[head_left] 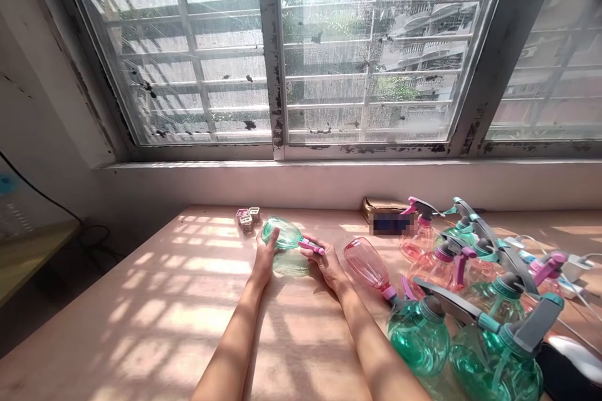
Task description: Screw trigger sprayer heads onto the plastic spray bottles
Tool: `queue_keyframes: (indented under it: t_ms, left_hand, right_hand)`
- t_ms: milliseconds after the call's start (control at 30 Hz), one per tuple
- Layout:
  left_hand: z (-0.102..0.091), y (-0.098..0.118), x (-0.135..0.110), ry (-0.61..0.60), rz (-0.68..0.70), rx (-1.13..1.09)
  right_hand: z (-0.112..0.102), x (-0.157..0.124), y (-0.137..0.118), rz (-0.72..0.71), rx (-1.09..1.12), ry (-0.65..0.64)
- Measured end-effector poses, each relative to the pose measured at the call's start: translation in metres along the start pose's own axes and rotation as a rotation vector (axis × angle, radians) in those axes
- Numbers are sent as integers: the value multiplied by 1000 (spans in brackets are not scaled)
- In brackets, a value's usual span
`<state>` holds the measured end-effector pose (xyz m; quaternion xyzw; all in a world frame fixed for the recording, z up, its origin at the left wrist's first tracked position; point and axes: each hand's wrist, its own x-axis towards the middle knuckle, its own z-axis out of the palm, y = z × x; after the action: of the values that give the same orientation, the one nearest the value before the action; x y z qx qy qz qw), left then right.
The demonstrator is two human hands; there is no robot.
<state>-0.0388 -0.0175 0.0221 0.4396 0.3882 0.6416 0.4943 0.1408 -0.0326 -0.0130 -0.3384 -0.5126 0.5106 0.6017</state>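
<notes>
A clear green spray bottle (283,235) with a pink trigger head is held on its side just above the table, its base toward the left. My left hand (266,254) is closed around the bottle's base end. My right hand (325,261) grips the pink spray head at the other end. To the right of my right hand, a pink spray bottle (365,263) lies on its side, its neck pointing toward the lower right.
Several green and pink spray bottles (418,335) crowd the table's right side. A brown box (383,207) and three small cubes (246,223) sit near the wall. White cables (576,269) and a white mouse-like object (576,354) lie at far right. The window (376,56) is behind.
</notes>
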Motion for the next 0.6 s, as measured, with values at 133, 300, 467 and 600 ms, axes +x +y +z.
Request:
queue_keyframes:
  t_ms: [133,300,467,600]
  left_hand:
    - [0,-1,1,-11,19,9]
    - [-2,-3,2,-11,30,30]
    - [-3,-3,3,-29,21,46]
    - [-3,-2,3,-41,25,30]
  right_hand:
    - [3,0,2,35,-24,18]
    - [6,-1,2,74,-12,25]
    - [4,-2,0,80,-17,68]
    - [5,-4,-3,45,0,77]
